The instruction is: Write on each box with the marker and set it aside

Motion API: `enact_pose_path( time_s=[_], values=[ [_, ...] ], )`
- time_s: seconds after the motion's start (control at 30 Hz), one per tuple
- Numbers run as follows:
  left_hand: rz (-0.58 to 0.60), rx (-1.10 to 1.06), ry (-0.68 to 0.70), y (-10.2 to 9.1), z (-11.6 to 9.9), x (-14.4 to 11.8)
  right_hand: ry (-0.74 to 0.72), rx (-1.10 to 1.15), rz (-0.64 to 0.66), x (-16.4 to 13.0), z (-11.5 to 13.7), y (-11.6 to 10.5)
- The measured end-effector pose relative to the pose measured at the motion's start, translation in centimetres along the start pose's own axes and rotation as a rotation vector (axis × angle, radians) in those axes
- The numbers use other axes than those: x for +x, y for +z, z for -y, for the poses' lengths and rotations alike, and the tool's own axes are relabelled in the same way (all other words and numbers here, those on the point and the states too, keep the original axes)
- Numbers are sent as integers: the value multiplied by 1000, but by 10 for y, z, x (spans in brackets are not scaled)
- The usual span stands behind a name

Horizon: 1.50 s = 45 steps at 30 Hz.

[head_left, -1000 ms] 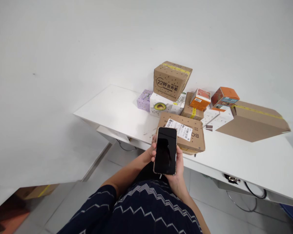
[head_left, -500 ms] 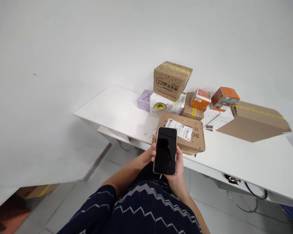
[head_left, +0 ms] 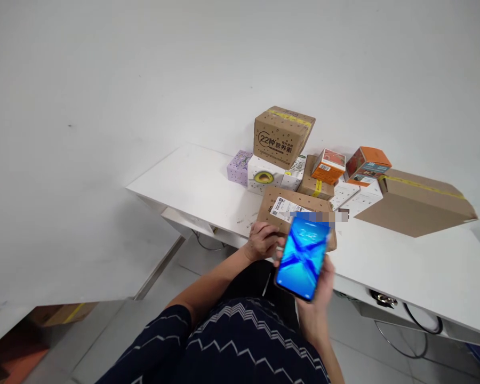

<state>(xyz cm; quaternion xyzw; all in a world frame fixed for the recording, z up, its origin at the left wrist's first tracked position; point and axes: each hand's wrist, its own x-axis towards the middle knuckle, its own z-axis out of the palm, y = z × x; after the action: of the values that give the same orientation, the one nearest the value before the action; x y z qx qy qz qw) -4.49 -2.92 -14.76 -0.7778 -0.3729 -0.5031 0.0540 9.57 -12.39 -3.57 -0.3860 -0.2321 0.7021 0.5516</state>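
left fingers (head_left: 266, 231): loosely curled | right fingers (head_left: 327, 271): wrapped in a grip | forearms (head_left: 210, 278): stretched forward

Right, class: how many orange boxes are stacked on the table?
2. The first orange box sits on a small brown box; the second orange box sits on white boxes, beside the big carton. Others could be hidden.

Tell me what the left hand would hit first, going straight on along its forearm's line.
Probably the labelled cardboard box: the left hand overlaps its near left corner in this view, though depth is unclear, so they may touch.
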Motion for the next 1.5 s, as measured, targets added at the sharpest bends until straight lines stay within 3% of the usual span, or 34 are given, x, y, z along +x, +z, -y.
enact_pose_path(
  time_s=[0.1, 0.2, 0.23, 0.3, 0.4, 0.5, 0.6, 0.7, 0.77, 0.83, 0.9, 0.97, 1.07, 1.17, 1.27, 1.33, 1.43, 1.5],
  values=[
    [-125, 15, 132, -6, -4, 11, -422, -337, -295, -10, 28, -36],
    [-76, 20, 92, -6, -5, 12, -701, -692, -690, -3, 47, -87],
    [-54, 14, 71, -5, -5, 11, -718, -822, -851, 3, 50, -106],
    [-37, -16, 47, -4, -4, 10, -593, -1130, -1013, 17, 49, -143],
    [-46, -75, 62, -8, -5, 12, -443, -1562, -1020, 39, 37, -183],
    [-23, -99, 69, -20, -10, 18, -401, -1814, -1025, 57, 24, -200],
    [-12, -175, 47, -34, -14, 24, -385, -1868, -1015, 66, 19, -204],
    [-123, -298, -109, -44, -11, 26, -312, -1841, -973, 67, 22, -205],
    [-221, -367, -345, -46, -2, 26, -286, -1805, -941, 65, 26, -206],
    [-244, -459, -672, -44, 11, 26, -341, -1727, -942, 61, 30, -202],
    [-155, -563, -1006, -40, 23, 27, -439, -1576, -905, 58, 34, -190],
    [1, -658, -1223, -34, 32, 29, -484, -1348, -776, 56, 36, -169],
    [184, -841, -1247, -25, 36, 31, -403, -1040, -553, 51, 34, -126],
    [143, -994, -1148, -34, 35, 30, -402, -1028, -499, 38, 26, -87],
    [80, -1027, -1134, -73, 38, 25, -421, -979, -406, 22, 14, -62],
    [163, -1022, -1180, -111, 43, 18, -429, -932, -299, 15, 3, -51],
    [219, -929, -1192, -163, 49, 1, -414, -866, -122, 18, -15, -36],
    [156, -850, -1233, -188, 51, -12, -405, -828, -3, 28, -26, -25]
  ],
)
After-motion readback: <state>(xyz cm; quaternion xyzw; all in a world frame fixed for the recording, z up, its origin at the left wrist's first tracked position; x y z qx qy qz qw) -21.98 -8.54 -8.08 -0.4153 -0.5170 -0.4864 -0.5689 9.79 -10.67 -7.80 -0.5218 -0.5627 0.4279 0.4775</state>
